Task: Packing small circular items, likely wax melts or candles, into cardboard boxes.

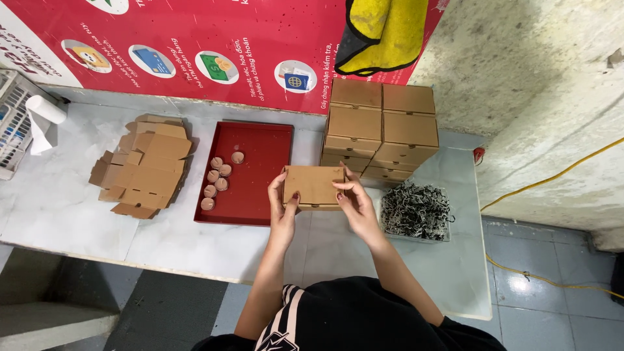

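Cardboard box closed, gripped by both hands.
Finished boxes stacked at one o'clock; flat blanks wait at nine.

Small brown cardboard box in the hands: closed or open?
Closed. The small brown cardboard box shows a flat lid lying flush, no flaps raised; left hand and right hand grip its sides.

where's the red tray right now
In the head view the red tray lies on the table, left of centre, between the flat cardboard pile and the box held in both hands.
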